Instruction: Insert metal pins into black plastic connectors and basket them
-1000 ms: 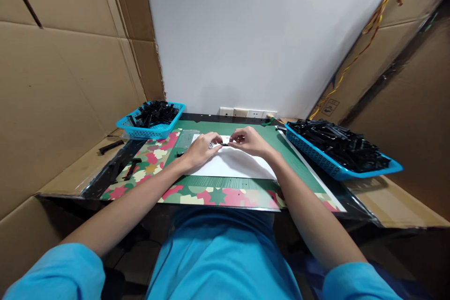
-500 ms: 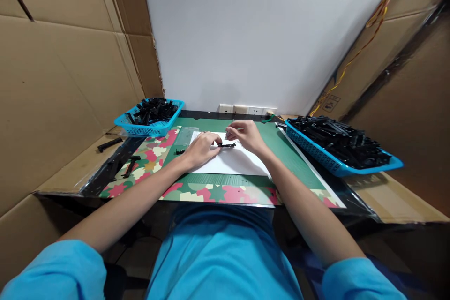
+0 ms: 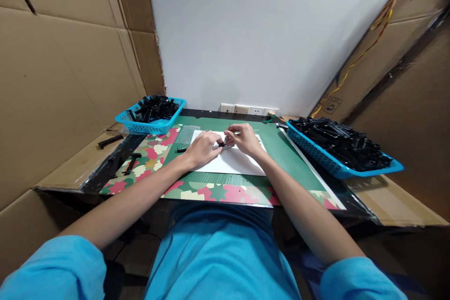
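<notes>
My left hand (image 3: 204,149) rests on a white sheet of paper (image 3: 232,165), its fingers closed on the near end of a small, narrow black plastic part (image 3: 221,145). Over that part, my right hand (image 3: 243,138) pinches a thin metallic tool (image 3: 225,139), whose tip is down at the black part. The tool is too small to tell its exact kind, and fingers cover much of it. Another black plastic part (image 3: 181,150) lies just left of my left hand. Behind the hands, a clear plastic bag (image 3: 186,134) lies by the paper.
A blue basket (image 3: 151,127) heaped with black parts stands at the back left; a larger blue basket (image 3: 316,152), also heaped, is on the right. Loose black parts (image 3: 131,164) lie on the green mat (image 3: 291,159). Cardboard walls flank the table; power sockets (image 3: 242,109) line the back wall.
My right hand has come down and slightly left, bringing the thin tool onto the black part. My left hand stays in place, holding the part.
</notes>
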The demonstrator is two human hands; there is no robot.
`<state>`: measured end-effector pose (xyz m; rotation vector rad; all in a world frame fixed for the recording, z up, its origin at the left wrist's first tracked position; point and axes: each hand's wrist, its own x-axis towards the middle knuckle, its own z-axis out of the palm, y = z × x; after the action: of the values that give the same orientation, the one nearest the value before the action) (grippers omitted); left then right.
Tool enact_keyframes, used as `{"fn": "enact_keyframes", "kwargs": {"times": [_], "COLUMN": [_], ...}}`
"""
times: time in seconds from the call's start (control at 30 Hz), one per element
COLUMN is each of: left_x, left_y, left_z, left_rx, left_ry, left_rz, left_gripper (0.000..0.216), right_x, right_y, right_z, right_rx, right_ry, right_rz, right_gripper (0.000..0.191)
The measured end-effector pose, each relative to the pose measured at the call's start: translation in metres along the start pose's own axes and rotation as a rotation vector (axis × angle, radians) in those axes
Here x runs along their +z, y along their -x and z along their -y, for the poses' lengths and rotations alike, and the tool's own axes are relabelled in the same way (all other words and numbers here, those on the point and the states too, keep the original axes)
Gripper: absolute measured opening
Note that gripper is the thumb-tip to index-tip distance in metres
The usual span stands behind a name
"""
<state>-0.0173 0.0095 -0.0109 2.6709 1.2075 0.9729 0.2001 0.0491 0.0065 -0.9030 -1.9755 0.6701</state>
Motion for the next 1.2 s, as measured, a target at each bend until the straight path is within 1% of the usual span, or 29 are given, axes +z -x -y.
{"fn": "enact_keyframes", "kwargs": {"times": [0.13,0.37,0.6,0.77,0.87,0.97,1.03,1.07,1.13,1.2], "left_x": [0.000,0.002,0.002,0.001,0.000,-0.005,-0.011,-0.014,-0.021,-0.028], "left_y": [0.000,0.001,0.001,0.001,-0.001,-0.005,-0.008,-0.010,-0.011,-0.011], "left_z": [-0.002,-0.001,0.002,0.002,0.001,0.003,0.008,0.011,0.020,0.030], "left_rx": [0.010,-0.003,-0.056,-0.057,-0.070,-0.118,-0.181,-0.213,-0.262,-0.288], "left_ry": [-0.034,-0.041,0.015,0.043,0.047,0.077,0.093,0.094,0.089,0.098], "left_rz": [0.010,0.022,0.025,0.023,0.015,-0.070,-0.177,-0.234,-0.332,-0.405], "left_gripper": [0.008,0.010,0.016,0.014,0.012,0.011,0.013,0.014,0.014,0.014], "right_x": [0.001,0.005,0.005,0.007,0.008,0.007,0.006,0.006,0.007,0.012], "right_y": [0.001,0.003,0.002,0.001,0.000,0.001,0.003,0.004,0.005,0.006], "right_z": [-0.001,-0.003,0.004,0.009,0.012,0.017,0.022,0.024,0.026,0.026], "right_rx": [-0.015,0.021,0.005,-0.021,-0.040,-0.064,-0.068,-0.065,-0.060,-0.070], "right_ry": [0.021,0.007,0.086,0.138,0.138,0.086,0.050,0.042,0.049,0.085], "right_rz": [0.006,-0.004,-0.006,-0.013,-0.043,-0.165,-0.264,-0.292,-0.278,-0.173], "right_gripper": [0.046,0.045,0.043,0.042,0.042,0.040,0.038,0.039,0.038,0.034]}}
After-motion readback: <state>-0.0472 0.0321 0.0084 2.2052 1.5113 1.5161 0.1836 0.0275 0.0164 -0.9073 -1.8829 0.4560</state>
